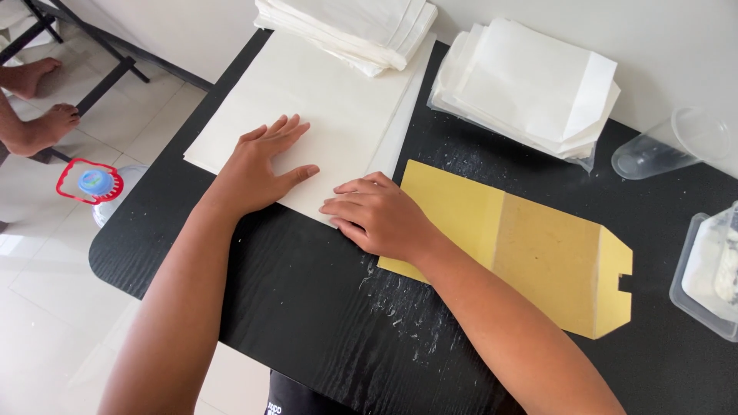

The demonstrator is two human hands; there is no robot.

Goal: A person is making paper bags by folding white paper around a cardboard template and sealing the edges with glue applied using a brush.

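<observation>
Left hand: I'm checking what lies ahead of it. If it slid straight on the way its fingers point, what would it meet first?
The left hand lies flat on the large white sheet, fingers pointing up-right. It would probably reach the stack of folded white paper first, though depth is uncertain.

The bench [307, 307] is black with a fine wood-grain pattern, flecked with whitish specks near the frame's centre. The large paper sheet [330, 107] under the left hand [257, 169] is off-white and plain. The 2 paper stacks, one at the upper centre [354, 27] and one at the upper right [530, 84], are white. The cardboard template [538, 253] beneath the right hand [377, 215] is mustard yellow, crossed by a darker ochre band. The cup [669, 146] and the tray [703, 269] at the right edge are clear. A bottle [96, 184] at the left is seen with a blue cap and red ring. The floor [61, 292] is tiled in pale cream.
</observation>
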